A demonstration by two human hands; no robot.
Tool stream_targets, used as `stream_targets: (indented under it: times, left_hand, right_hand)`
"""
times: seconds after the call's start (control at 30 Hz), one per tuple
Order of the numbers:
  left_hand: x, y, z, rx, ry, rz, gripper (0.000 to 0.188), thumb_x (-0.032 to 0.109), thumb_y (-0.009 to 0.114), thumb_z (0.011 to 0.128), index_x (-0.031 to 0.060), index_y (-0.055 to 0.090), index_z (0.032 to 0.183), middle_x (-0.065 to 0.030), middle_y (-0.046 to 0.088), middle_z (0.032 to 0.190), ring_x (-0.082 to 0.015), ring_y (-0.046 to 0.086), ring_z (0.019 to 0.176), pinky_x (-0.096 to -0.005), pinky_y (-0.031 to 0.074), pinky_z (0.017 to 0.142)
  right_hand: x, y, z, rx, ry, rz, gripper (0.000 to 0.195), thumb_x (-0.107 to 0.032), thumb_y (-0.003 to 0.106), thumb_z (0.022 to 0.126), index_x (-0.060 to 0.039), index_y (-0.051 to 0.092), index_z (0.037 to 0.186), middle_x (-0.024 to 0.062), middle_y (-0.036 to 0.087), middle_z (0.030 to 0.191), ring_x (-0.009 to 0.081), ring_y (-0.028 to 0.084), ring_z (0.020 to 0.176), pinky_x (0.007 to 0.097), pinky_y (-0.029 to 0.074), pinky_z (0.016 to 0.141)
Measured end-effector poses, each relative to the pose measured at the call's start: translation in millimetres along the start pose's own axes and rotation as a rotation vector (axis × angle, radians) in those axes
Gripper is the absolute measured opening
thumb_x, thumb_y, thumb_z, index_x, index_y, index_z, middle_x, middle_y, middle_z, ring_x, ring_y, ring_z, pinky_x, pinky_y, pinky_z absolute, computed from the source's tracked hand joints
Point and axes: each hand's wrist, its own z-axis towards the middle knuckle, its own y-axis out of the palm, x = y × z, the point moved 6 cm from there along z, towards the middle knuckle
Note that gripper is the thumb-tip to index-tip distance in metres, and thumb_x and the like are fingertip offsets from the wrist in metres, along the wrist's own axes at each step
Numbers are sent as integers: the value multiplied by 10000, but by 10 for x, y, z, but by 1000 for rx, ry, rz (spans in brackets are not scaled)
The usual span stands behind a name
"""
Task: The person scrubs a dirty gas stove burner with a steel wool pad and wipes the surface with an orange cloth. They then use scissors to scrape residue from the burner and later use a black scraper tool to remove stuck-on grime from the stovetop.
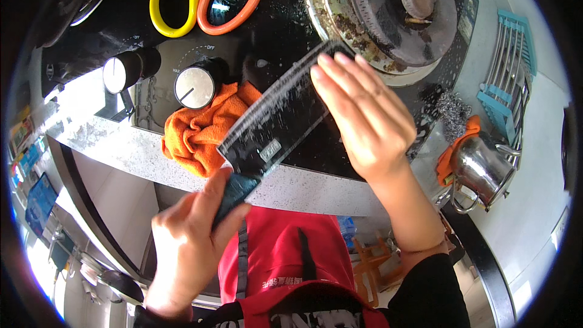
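A kitchen cleaver [282, 116] with a dark, wet-looking blade is held aslant above the front of a black glass gas hob [291, 13]. Around its dark handle [237, 191] my left hand [196, 228] is closed, at the lower left. My right hand [369, 118] lies with its fingers together against the far end of the blade; its thumb is hidden, so I cannot tell whether it grips. Behind the blade, a crumpled orange cloth [196, 139] rests at the hob's front edge, touching a control knob [194, 87].
A stained gas burner [410, 18] stands at the back right. Yellow [157, 4] and orange [230, 27] loop handles lie at the back. On the right are steel wool [453, 114], a metal pot [485, 168] and a blue-ended rack [508, 73]. Another knob [115, 75] is at the left.
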Motion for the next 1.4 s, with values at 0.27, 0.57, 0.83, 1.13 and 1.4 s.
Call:
stream_targets:
  times: [0.27, 0.57, 0.83, 1.13, 1.4]
  left_hand:
    - [28, -9, -34, -11, -18, -12, 505, 227, 820, 832, 47, 664, 1277, -137, 660, 721, -287, 686, 596, -357, 547, 564]
    - [45, -16, -49, -21, -65, -36, 515, 211, 818, 835, 45, 655, 1295, -146, 675, 739, -292, 690, 597, -356, 550, 571]
    - [38, 41, -85, -23, -54, -58, 490, 209, 808, 845, 41, 658, 1281, -170, 670, 744, -330, 697, 630, -365, 545, 577]
    - [94, -19, -64, -42, -60, -39, 500, 232, 815, 840, 57, 657, 1280, -150, 662, 736, -320, 679, 605, -373, 543, 578]
    - [64, -11, -66, -41, -39, -59, 491, 207, 801, 858, 39, 649, 1293, -169, 676, 744, -313, 707, 632, -363, 550, 585]
  right_hand:
    - [11, 27, -7, 29, -14, -5, 193, -80, 705, 868, -8, 769, 1036, 116, 756, 1094, 262, 727, 1043, 412, 582, 965]
    - [14, 9, 9, 37, -19, 4, 191, -81, 718, 853, 1, 774, 1016, 128, 763, 1066, 255, 729, 1047, 413, 587, 958]
    - [0, 0, -52, 3, -2, 14, 188, -105, 710, 878, -31, 776, 1038, 96, 761, 1098, 239, 723, 1062, 404, 579, 984]
    - [21, -8, -4, 15, 53, 24, 216, -46, 667, 889, -28, 779, 1073, 101, 765, 1087, 264, 730, 1055, 425, 576, 995]
    - [3, 25, -19, 51, 28, 17, 155, -82, 733, 846, -22, 774, 983, 94, 761, 1069, 244, 726, 1038, 401, 586, 965]
